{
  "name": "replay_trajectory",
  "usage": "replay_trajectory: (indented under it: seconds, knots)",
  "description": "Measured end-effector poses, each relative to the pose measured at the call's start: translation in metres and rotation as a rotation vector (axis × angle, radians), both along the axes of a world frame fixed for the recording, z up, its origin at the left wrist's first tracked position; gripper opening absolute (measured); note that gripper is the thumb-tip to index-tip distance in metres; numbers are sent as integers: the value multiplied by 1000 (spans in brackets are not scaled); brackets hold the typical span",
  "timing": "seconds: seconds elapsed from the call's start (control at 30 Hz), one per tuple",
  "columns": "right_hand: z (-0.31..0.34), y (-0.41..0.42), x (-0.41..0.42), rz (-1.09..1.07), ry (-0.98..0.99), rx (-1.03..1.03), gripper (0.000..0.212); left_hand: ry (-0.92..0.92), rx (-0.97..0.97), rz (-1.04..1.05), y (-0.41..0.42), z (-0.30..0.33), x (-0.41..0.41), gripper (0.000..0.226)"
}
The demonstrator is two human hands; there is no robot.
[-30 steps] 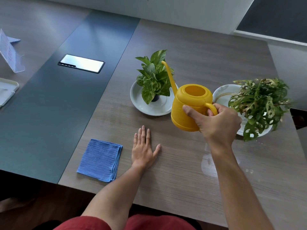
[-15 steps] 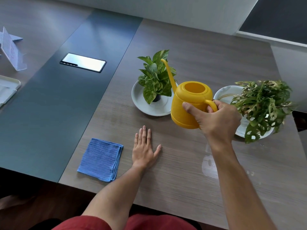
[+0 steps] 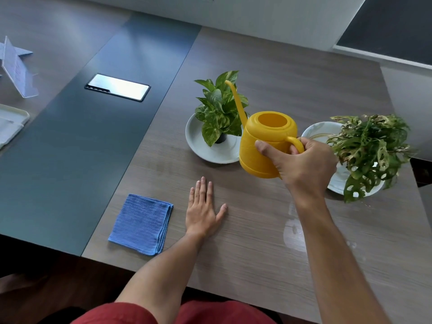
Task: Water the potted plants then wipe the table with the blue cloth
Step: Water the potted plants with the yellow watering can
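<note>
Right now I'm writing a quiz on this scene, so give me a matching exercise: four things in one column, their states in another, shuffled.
Things:
1. watering can
2. blue cloth
3. left hand
4. small potted plant

States:
A. lying folded on the table
B. standing on a white plate
C. gripped by the right hand
D. resting palm-down, flat on the table

Pairs: 1-C, 2-A, 3-D, 4-B

Left hand [image 3: 203, 212] lies flat, palm down, fingers together and extended; right hand [image 3: 304, 163] curls in a closed grip, forearm reaching forward.
</note>
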State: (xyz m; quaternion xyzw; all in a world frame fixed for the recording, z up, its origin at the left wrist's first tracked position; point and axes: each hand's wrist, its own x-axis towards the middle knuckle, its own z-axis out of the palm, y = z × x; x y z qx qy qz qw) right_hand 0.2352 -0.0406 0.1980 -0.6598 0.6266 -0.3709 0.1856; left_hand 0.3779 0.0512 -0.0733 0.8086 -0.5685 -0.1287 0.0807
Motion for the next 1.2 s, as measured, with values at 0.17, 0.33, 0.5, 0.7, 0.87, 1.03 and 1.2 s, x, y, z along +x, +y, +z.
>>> replay_trajectory:
  seconds: [0.17,0.33,0.5,0.7,0.87,1.03,1.2]
  knots:
    - [0,0,0,-1,3,0,66,5,-6,2,1,0,0,86]
    - [0,0,-2,0,-14,5,67,7,17,-4,1,1,0,86]
    - [-1,-1,-7,-21,3,-9,66,1,-6,1,0,-2,0,87]
    - [-2,2,-13,-22,-10,-14,64,-1,-5,-2,0,-3,1,87]
    - [1,10,-17,-8,-7,-1,61,6,-18,1,0,-4,1,88]
    - [-3,17,-22,0,-48,10,58,-6,-33,3,0,-5,1,88]
    - [-11,23,-25,-12,-53,4,58,-9,-12,-6,-1,-5,1,88]
